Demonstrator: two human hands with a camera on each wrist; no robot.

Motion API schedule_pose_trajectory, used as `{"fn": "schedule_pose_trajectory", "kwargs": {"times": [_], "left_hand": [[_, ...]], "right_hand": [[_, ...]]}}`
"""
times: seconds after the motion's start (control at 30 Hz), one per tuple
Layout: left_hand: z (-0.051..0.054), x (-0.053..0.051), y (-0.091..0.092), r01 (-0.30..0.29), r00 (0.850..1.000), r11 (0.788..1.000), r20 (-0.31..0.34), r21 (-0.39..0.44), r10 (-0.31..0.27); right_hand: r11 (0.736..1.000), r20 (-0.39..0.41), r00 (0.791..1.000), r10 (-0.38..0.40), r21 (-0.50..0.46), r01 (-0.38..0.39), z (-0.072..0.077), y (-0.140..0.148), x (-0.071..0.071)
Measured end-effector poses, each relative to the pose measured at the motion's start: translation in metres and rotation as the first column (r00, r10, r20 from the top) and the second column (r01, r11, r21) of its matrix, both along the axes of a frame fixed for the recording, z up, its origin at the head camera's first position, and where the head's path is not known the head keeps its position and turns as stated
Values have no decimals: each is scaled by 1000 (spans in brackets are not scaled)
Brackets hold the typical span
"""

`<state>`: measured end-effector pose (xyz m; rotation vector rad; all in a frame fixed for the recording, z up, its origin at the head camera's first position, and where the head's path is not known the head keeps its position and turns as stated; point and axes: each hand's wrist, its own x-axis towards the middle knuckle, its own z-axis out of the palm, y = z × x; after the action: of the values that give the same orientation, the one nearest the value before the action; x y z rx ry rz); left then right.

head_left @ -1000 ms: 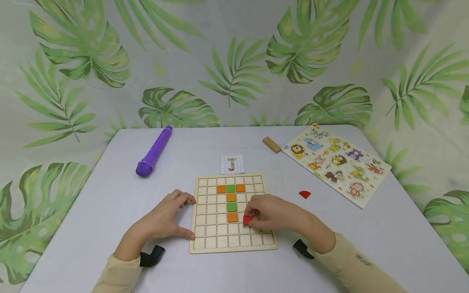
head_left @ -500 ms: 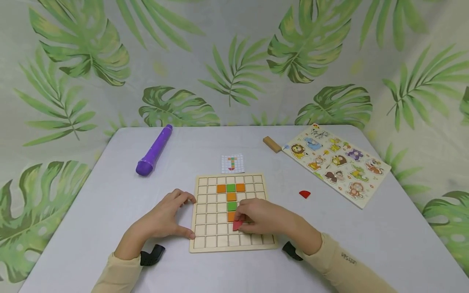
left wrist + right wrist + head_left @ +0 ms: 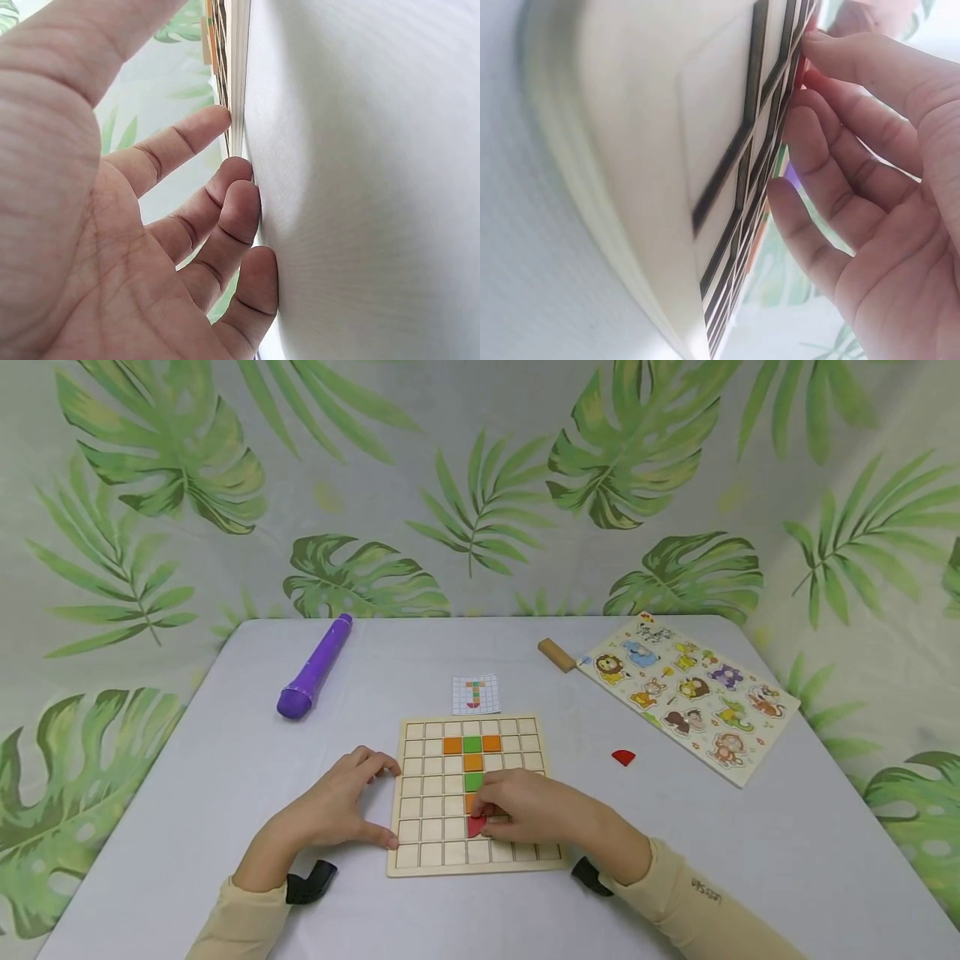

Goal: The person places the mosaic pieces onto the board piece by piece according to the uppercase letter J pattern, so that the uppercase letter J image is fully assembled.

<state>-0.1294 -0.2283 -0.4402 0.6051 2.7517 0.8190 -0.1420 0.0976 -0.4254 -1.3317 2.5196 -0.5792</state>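
In the head view a wooden grid board (image 3: 410,832) lies on the table. Orange tiles (image 3: 453,746) and green tiles (image 3: 472,744) form a short row and a column down from it. My right hand (image 3: 531,806) pinches a red quarter-circle tile (image 3: 475,828) between thumb and fingers, at the cell just below the lowest orange tile. Only a red sliver shows in the right wrist view. My left hand (image 3: 330,802) touches the board's left edge with thumb and fingertips spread; the left wrist view shows its fingers (image 3: 241,214) against the board's side and the tabletop.
A second red quarter-circle tile (image 3: 623,757) lies right of the board. Behind the board is a small pattern card (image 3: 489,697). A purple toy microphone (image 3: 315,668) lies at the back left. An animal puzzle board (image 3: 667,690) and a wooden block (image 3: 557,655) lie at the back right.
My right hand has carried the red tile leftward across the board to below the orange tile, turning it on the way. The left hand has stayed at the board's edge.
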Motion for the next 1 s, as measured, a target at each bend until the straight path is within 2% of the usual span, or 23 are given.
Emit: {"fn": "schedule_pose_trajectory", "kwargs": {"times": [0.63,0.8,1.0], "left_hand": [[3,-1,-1,-9,1000,1000,2,-1,9],[2,-1,-2,-5,1000,1000,3,4,5],[0,0,-1,6,1000,1000,1,15,-6]], "right_hand": [[1000,-37,999,24,5,-24,2,-7,-2],[1000,-26,999,26,-5,-26,3,-7,-2],[999,11,1000,-27,-24,27,5,8,-5]]}}
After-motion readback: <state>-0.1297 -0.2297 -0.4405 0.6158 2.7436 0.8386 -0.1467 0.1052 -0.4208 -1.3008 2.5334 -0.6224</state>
